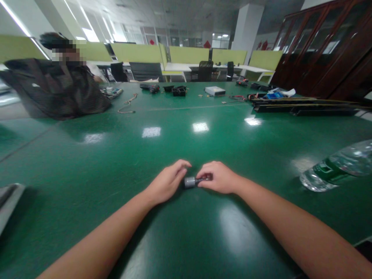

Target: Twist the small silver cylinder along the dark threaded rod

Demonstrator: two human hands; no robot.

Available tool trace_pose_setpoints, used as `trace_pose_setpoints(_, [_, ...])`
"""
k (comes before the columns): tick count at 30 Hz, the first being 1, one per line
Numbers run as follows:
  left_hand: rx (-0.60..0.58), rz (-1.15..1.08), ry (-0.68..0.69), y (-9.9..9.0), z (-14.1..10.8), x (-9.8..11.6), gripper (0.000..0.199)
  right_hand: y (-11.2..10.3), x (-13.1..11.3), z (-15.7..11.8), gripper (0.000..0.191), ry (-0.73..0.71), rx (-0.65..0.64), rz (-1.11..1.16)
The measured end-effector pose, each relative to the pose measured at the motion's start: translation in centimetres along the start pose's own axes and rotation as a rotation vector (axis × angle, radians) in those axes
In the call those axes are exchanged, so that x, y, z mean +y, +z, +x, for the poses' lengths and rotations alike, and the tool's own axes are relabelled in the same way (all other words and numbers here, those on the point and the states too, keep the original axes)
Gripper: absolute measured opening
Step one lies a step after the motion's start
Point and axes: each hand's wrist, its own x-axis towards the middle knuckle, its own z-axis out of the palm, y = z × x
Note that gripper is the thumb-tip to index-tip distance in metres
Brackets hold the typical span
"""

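In the middle of the green table lies a small grey metal cylinder with a narrow dark stem, too blurred to name more exactly. My right hand is closed, its thumb and fingers pinched around the stem end. Just left of the cylinder's wide end is my left hand, with thumb and forefinger apart and nothing held. Its other fingers are partly hidden. Whether the left fingertips touch the cylinder, I cannot tell.
A clear plastic bottle lies on its side at the right. Across the table are a dark bag, a cable, black parts, a silver box and long black strips. A person sits behind the bag.
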Motion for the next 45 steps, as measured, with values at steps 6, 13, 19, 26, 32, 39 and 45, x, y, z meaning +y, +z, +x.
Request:
trace_pose_setpoints(6, [-0.11,0.05,0.087,-0.21,0.1,0.64,0.025,0.02,-0.01,-0.06,0.014,0.001,-0.008,0.006])
trace_pose_setpoints(13, [-0.09,0.046,0.069,-0.11,0.08,0.89,0.025,-0.13,-0.43,-0.27,0.016,-0.004,-0.006,0.015])
trace_pose_setpoints(19, [-0.084,0.064,0.074,-0.18,0.06,0.91,0.024,-0.13,-0.61,-0.23,0.013,0.002,-0.008,-0.008])
trace_pose_setpoints(26, [-0.088,0.071,0.073,-0.14,0.1,0.8,0.026,-0.16,-0.52,-0.26,0.012,-0.01,-0.001,-0.01])
trace_pose_setpoints(32, [-0.091,0.042,0.072,-0.15,0.08,0.91,0.027,-0.16,-0.31,-0.31,0.011,-0.016,-0.007,0.005])
trace_pose_setpoints(39, [-0.083,0.055,0.075,-0.16,0.04,0.86,0.026,-0.5,-0.43,-0.43,0.012,0.0,-0.011,-0.002])
trace_pose_setpoints(45, [-0.081,0.057,0.076,-0.13,0.03,0.83,0.026,-0.75,-0.56,-0.54,0.012,0.024,-0.016,-0.006])
